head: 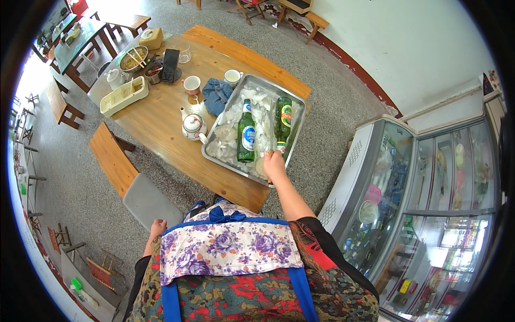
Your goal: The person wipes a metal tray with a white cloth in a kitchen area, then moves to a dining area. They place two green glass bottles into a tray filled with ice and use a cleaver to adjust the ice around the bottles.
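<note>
My right hand (274,165) is closed around the brown handle of a tool whose long thin metal part lies up across the ice between two bottles; I cannot tell its kind. The ice (226,120) fills a rectangular metal tray (299,138) at the table's near right end. One green glass beer bottle (246,137) with a blue and white label lies on the ice, and another green bottle (283,120) lies to its right. My left hand (158,226) hangs low at my left side over a stool's grey seat, fingers curled; whether they meet is unclear.
On the wooden table (161,124) stand a teapot (194,128), two cups, a blue cloth (217,95), a phone (170,65) on a stand, a noodle bowl (132,59) with chopsticks and a cream divided box (124,96). Benches flank the table; glass-door refrigerators (396,189) stand right.
</note>
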Motion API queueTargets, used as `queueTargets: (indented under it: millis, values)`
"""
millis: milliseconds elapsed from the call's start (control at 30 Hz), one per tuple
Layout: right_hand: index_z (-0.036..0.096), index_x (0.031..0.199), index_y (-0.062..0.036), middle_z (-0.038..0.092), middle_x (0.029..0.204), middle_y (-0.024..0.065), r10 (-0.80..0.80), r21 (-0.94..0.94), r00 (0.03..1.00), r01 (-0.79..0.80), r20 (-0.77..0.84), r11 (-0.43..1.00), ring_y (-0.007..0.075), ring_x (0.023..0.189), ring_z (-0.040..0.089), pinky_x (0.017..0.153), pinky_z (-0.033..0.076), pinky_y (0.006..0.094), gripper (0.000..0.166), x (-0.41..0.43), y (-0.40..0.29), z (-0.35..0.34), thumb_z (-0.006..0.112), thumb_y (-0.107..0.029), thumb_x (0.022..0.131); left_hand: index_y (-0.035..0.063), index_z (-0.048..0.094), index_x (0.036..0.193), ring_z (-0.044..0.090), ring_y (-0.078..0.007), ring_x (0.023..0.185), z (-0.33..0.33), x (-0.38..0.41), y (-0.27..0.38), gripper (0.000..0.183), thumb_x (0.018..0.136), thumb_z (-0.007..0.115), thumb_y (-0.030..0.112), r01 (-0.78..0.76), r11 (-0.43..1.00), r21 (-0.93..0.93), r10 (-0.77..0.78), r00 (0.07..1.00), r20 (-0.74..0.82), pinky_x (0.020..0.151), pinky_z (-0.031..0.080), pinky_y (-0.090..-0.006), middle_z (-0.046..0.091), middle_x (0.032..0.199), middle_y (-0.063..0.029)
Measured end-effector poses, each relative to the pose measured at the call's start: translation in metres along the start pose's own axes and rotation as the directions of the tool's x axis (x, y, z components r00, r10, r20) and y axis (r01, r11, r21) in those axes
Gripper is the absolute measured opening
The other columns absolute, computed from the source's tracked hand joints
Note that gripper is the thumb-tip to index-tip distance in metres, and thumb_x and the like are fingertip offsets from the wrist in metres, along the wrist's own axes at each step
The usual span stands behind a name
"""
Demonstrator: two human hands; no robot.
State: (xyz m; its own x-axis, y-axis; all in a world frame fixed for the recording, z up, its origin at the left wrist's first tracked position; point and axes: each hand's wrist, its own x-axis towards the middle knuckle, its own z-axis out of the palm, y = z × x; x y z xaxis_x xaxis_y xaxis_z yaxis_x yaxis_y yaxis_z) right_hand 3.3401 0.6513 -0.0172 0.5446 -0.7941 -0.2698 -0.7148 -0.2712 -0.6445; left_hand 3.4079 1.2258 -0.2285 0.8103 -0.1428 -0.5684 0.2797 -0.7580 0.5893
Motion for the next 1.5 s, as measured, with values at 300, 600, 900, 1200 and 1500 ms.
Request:
queueTargets:
  millis: [300, 600, 900, 1200, 1500]
  values:
    - [0.047, 0.107, 0.0053, 0.063, 0.092, 0.0322, -0.106, -0.047, 0.994, 0.106, 0.003, 0.993, 0.0496, 0.087, 0.061, 0.075, 0.049, 0.0529, 0.037, -0.009, 0.026, -0.005, 0.055, -0.028, 0.092, -0.0034, 0.058, 0.108, 0.069, -0.0239, 0.064, -0.01, -0.027, 0.074, 0.04, 0.089, 0.063, 0.031, 0.063, 0.991, 0.118, -0.063, 0.998, -0.002, 0.06, 0.055, -0.0353, 0.068, 0.074, -0.0155]
    - [0.042, 0.11, -0.0006, 0.062, 0.099, 0.0253, -0.134, -0.254, 0.99, 0.117, -0.05, 0.96, 0.0448, 0.09, 0.062, 0.075, 0.05, 0.053, 0.037, -0.04, 0.043, -0.004, 0.06, -0.025, 0.089, -0.0065, 0.053, 0.117, 0.069, -0.0256, 0.067, -0.016, -0.023, 0.113, 0.044, 0.09, 0.061, 0.026, 0.062, 0.997, 0.038, -0.065, 0.995, 0.072, 0.064, 0.055, -0.0359, 0.068, 0.082, -0.0184]
    - [0.042, 0.111, -0.001, 0.058, 0.105, 0.0254, -0.184, -0.232, 0.981, 0.166, -0.06, 0.959, 0.043, 0.097, 0.059, 0.082, 0.048, 0.0517, 0.038, -0.031, 0.058, 0.008, 0.062, -0.023, 0.088, -0.0028, 0.055, 0.116, 0.07, -0.026, 0.068, -0.032, -0.023, 0.127, 0.045, 0.088, 0.064, 0.032, 0.037, 0.959, 0.28, -0.05, 0.998, 0.04, 0.068, 0.055, -0.0378, 0.069, 0.08, -0.0186]
    - [0.053, 0.106, 0.0008, 0.055, 0.104, 0.022, -0.29, -0.415, 0.951, 0.221, -0.111, 0.883, 0.0421, 0.1, 0.054, 0.085, 0.045, 0.05, 0.039, -0.018, 0.019, -0.006, 0.071, -0.022, 0.08, -0.0008, 0.061, 0.108, 0.066, -0.0358, 0.091, -0.027, 0.052, 0.12, 0.039, 0.086, 0.066, 0.031, -0.032, 0.977, 0.212, 0.033, 0.999, 0.002, 0.082, 0.052, -0.042, 0.069, 0.088, -0.0205]
    - [0.057, 0.12, -0.0026, 0.065, 0.07, 0.0084, -0.267, 0.087, 0.937, 0.253, 0.226, 0.963, 0.0165, 0.062, 0.063, 0.058, 0.049, 0.0324, 0.043, -0.003, -0.077, 0.061, 0.07, -0.024, 0.086, 0.0018, 0.066, 0.082, 0.065, -0.0391, 0.08, -0.092, 0.15, 0.148, 0.029, 0.079, 0.071, 0.031, -0.157, 0.923, 0.351, 0.127, 0.986, 0.108, 0.073, 0.052, -0.0458, 0.067, 0.08, -0.0207]
